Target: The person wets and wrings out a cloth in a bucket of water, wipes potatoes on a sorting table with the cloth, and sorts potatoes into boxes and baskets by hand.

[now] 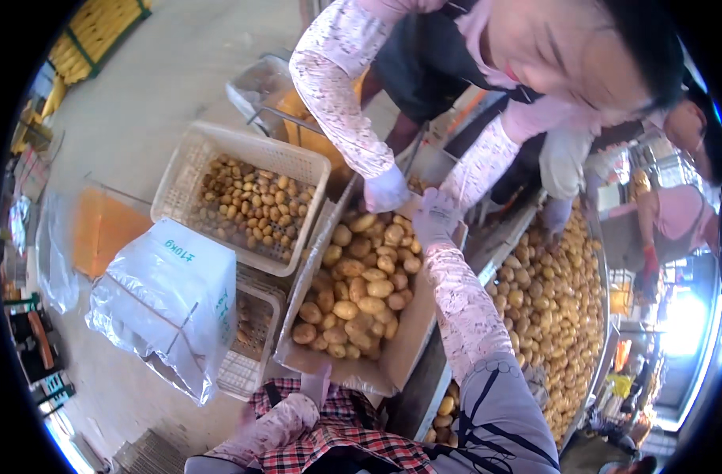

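Observation:
A cardboard box (413,349) full of potatoes (361,290) stands before me, its long side wall rimmed with shiny plastic. My left hand (317,384), in a pale glove, holds the near end wall of this box. Stretched across to the far end, my right hand (436,218) grips the cardboard rim there. A co-worker's gloved hand (386,189) is at the same far end, just left of mine. The co-worker's other hand is mostly hidden behind my right hand. Patterned sleeves cover both my forearms.
Left of the box, a white perforated crate (236,133) holds small potatoes. A plastic bag with writing (165,296) hangs open on a wire frame above a second crate (242,370). A long metal-edged trough of potatoes (550,314) lies right, with another person's hand (556,216) in it.

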Motion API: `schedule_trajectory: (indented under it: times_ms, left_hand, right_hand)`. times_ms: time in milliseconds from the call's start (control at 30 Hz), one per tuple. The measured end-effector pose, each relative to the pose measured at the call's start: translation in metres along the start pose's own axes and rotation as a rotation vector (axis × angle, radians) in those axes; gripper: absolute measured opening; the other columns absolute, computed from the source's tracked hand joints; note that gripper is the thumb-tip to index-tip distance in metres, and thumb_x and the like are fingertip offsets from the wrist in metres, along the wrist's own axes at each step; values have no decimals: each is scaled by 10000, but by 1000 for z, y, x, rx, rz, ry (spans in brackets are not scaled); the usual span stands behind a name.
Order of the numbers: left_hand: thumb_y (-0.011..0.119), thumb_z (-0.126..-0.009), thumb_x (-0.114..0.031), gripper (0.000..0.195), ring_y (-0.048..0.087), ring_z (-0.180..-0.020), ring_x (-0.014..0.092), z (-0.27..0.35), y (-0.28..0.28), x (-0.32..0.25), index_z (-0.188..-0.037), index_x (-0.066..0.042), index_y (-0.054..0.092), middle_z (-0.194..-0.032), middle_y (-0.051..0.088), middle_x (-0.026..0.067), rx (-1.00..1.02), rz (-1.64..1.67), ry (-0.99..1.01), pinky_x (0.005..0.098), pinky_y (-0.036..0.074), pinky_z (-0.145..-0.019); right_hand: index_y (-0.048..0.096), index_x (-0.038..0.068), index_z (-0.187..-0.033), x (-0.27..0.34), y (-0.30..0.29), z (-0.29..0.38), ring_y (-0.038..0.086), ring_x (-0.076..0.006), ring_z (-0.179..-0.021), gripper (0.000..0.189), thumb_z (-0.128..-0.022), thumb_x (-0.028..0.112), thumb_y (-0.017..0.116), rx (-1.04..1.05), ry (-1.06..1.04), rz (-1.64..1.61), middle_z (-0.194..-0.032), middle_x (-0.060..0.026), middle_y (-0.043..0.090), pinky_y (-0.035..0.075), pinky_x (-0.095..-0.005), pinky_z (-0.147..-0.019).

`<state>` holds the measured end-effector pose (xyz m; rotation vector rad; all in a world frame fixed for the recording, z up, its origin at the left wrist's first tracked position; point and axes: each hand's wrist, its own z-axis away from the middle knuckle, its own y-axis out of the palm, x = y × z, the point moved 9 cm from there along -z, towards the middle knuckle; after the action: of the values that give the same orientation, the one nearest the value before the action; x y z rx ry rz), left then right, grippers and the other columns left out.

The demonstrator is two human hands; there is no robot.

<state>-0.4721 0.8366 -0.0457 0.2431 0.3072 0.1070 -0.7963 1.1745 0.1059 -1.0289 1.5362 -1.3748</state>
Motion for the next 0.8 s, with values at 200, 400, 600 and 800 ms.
schedule_trajectory:
  times_ms: [200,400,600,800]
  left_hand:
    - [561,-931,-353,218,417,-389,148,11,-2,19,-897,-170,447,-535,439,19,-44,-76,-144,285,318,-336]
    - [592,-922,-373,256,382,-378,129,32,-29,8,-847,-149,493,-551,434,7,-11,-94,-56,264,288,-329]
    - [559,-958,-249,203,419,-393,106,148,-3,-125,-825,-96,547,-559,474,-11,98,-200,716,254,316,-352]
    - [466,-985,-275,258,429,-396,94,285,33,-291,-952,-48,585,-517,451,-7,191,-695,1078,245,321,-358]
  right_hand:
    - [621,103,-1119,5,1,-15,599,-361,-1047,396,-833,357,521,340,-28,-114,-1095,-189,644,445,-443,-911]
    - [642,97,-1016,22,-129,34,632,-342,-806,374,-712,298,728,143,-303,-275,-868,-166,649,482,-448,-799]
    - [627,67,-936,27,-253,-20,630,-379,-838,375,-640,258,756,-218,-152,-147,-882,-182,645,515,-452,-735]
    - [660,18,-980,34,-374,-115,612,-381,-994,392,-666,243,727,-84,-192,-115,-1057,-236,637,485,-445,-842]
